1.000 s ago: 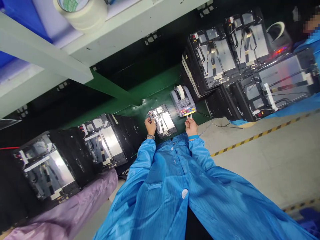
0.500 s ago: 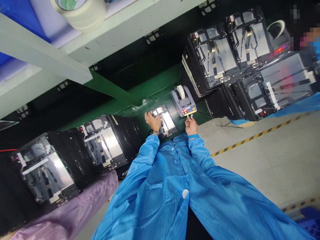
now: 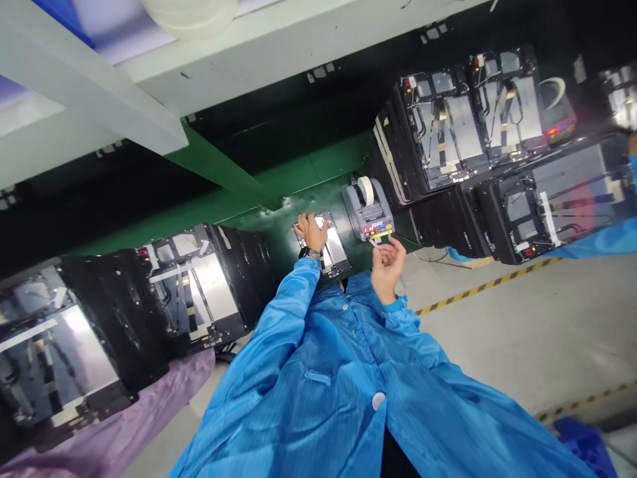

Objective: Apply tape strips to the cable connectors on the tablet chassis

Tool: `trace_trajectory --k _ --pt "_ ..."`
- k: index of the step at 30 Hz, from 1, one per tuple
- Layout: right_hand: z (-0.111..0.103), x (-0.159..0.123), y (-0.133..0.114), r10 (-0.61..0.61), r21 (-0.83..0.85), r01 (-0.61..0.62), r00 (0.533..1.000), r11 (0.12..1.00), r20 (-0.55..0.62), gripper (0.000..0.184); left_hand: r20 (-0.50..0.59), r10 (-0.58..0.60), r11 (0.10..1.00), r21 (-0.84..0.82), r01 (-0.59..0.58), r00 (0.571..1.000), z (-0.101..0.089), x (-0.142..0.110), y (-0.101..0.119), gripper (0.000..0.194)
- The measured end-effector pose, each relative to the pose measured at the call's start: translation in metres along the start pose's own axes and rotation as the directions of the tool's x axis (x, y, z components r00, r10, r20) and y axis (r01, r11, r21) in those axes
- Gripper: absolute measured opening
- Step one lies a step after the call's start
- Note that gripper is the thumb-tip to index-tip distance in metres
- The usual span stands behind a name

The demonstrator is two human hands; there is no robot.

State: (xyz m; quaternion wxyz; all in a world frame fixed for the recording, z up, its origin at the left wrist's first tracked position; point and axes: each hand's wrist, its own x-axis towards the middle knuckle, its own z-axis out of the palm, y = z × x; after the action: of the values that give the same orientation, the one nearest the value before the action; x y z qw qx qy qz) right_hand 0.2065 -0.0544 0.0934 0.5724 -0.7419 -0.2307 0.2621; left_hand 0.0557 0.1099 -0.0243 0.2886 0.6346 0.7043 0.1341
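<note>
A small panel assembly (image 3: 332, 247) with a silvery back plate and black frame lies on the green bench in front of me. My left hand (image 3: 312, 231) rests on its upper left part, fingers bent and pressing down. My right hand (image 3: 387, 264) is raised just below the grey tape dispenser (image 3: 368, 211). Its fingertips pinch a short strip of tape (image 3: 373, 242) near the dispenser's outlet. Both arms wear blue coat sleeves, and a watch sits on my left wrist.
Stacks of black-framed panel assemblies (image 3: 194, 285) stand at my left on a purple cloth (image 3: 114, 431). More stacks (image 3: 478, 126) fill the right side of the green bench (image 3: 279, 189). A white shelf beam (image 3: 99, 93) runs overhead. The floor carries yellow-black striped tape (image 3: 488, 287).
My left hand has slid further up onto the panel assembly. My right hand has lifted away from the dispenser outlet with a strip of tape. The view has shifted slightly.
</note>
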Motion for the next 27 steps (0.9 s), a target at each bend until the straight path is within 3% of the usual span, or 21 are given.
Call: trace_trajectory --k 2,4,5,7,10,15,20,24,27 --pt "0.028 0.014 -0.022 -0.194 -0.121 0.23 0.948 0.966 0.252 0.055 -0.011 0.014 1.0 -0.004 -0.014 1.0 0.002 -0.001 -0.002 0.052" --pt "0.07 0.041 -0.032 -0.287 -0.205 0.435 0.816 0.877 0.501 0.058 -0.013 0.024 1.0 -0.01 -0.024 1.0 0.004 -0.003 -0.004 0.054" --pt "0.093 0.057 -0.032 -0.29 -0.241 0.508 0.752 0.827 0.592 0.061 -0.008 0.03 0.999 -0.013 -0.03 1.0 0.004 -0.004 -0.005 0.055" --pt "0.133 0.088 -0.024 -0.218 -0.329 0.59 0.669 0.737 0.71 0.064 0.005 0.042 0.999 -0.022 -0.042 0.999 0.002 -0.005 -0.006 0.055" --pt "0.17 0.116 -0.005 -0.113 -0.418 0.653 0.611 0.631 0.784 0.066 0.018 0.055 0.998 -0.036 -0.054 0.998 0.0 -0.005 -0.007 0.055" --pt "0.178 0.129 0.011 -0.045 -0.467 0.798 0.521 0.38 0.853 0.07 0.015 0.056 0.998 -0.023 -0.056 0.998 -0.004 -0.006 -0.005 0.056" --pt "0.174 0.13 0.008 0.009 -0.426 0.889 0.431 0.165 0.902 0.094 0.035 0.03 0.996 0.077 -0.033 0.999 -0.008 -0.008 -0.001 0.055" --pt "0.173 0.127 0.001 0.063 -0.417 0.905 0.413 0.087 0.909 0.1 0.042 0.036 0.993 0.11 -0.041 0.998 -0.012 -0.009 0.002 0.056" --pt "0.173 0.128 -0.004 0.087 -0.433 0.896 0.426 0.098 0.901 0.102 0.042 0.03 0.989 0.145 -0.036 0.999 -0.015 -0.008 0.005 0.054"
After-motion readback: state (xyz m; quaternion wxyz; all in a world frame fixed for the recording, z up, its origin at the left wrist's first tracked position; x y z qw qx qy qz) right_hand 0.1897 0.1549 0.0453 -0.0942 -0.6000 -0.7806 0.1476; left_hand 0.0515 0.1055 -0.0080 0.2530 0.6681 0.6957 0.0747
